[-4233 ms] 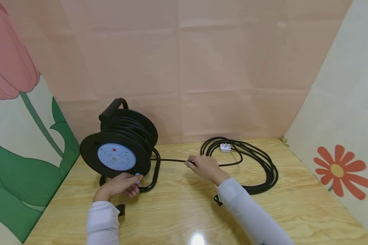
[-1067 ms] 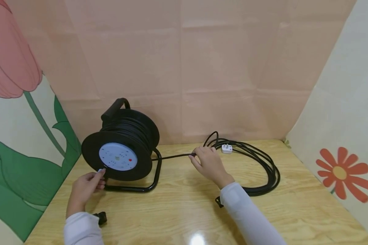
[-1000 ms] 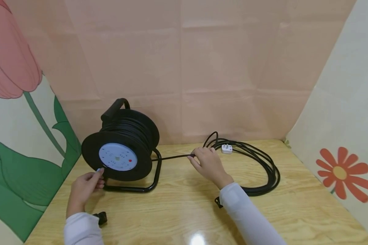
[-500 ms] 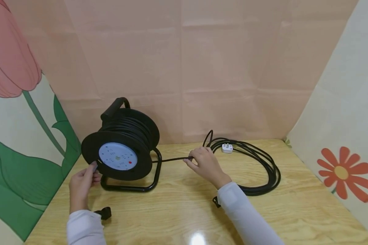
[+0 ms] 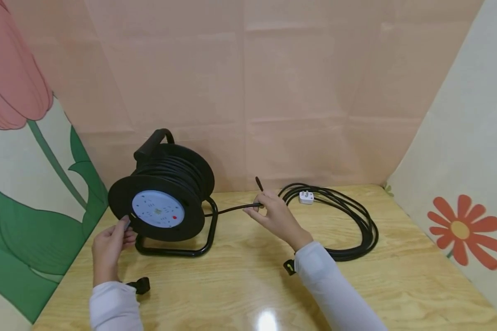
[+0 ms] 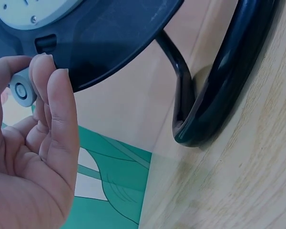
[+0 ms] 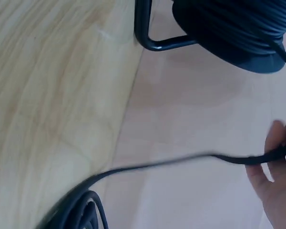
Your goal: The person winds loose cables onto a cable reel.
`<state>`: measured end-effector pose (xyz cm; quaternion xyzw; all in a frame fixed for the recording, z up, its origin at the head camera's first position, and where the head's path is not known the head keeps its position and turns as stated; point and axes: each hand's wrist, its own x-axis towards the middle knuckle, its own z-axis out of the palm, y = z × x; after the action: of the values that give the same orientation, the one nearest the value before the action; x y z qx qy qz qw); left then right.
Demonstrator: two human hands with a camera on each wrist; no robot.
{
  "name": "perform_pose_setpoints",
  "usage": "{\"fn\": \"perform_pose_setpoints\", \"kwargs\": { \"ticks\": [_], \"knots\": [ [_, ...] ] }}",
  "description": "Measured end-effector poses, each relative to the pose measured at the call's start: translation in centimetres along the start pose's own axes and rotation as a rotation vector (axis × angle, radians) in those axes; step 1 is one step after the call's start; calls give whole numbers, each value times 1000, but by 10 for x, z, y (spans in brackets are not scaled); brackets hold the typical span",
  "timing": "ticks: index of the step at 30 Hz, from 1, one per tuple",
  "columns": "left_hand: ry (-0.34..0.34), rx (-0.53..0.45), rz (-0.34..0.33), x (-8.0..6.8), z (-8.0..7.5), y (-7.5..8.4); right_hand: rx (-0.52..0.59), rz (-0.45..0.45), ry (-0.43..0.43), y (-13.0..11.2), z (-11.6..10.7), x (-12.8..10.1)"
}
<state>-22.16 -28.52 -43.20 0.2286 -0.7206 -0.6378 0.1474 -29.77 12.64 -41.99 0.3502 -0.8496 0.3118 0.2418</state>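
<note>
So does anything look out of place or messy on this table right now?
Mostly the cable: much of it lies off the reel in loose loops on the table, the white plug among them. The right hand pinches the run toward the reel; the left hand grips the winding knob. Nothing looks damaged.

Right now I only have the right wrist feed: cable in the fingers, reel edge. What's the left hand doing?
Observer: The left hand pinches the small grey knob on the reel, at its front flange.
Operator: Where's the plug?
Observer: The white plug lies at the far end of the loose coil, beyond the right hand.
Operator: Cable slack between reel and hand?
Observer: No. In the head view the cable runs nearly straight from the reel to the right hand, off the table.
</note>
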Motion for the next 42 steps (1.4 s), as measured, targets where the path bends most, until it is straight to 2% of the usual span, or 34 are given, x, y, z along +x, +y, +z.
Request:
{"fn": "perform_pose_setpoints", "kwargs": {
  "ticks": [5,11,16,20,25,31,36,42],
  "knots": [
    [9,-19,-1,0,-1,1,-27,-62,-22,-6,-8,2],
    [12,-3,1,1,0,1,-221,-148,-39,-6,-29,2],
    [13,-13,1,2,2,0,-328,-175,19,7,-49,4],
    [-3,-15,16,4,3,0,-276,-105,68,18,-49,7],
    [5,11,12,4,1,0,-133,5,45,18,-35,5],
    [5,19,5,2,0,-1,-158,-13,25,9,-37,1],
    [14,-16,6,2,0,0,-123,15,-41,1,-43,-1],
    [33,-89,-19,2,-1,3,-36,134,-136,-4,-45,-2]
  ]
}}
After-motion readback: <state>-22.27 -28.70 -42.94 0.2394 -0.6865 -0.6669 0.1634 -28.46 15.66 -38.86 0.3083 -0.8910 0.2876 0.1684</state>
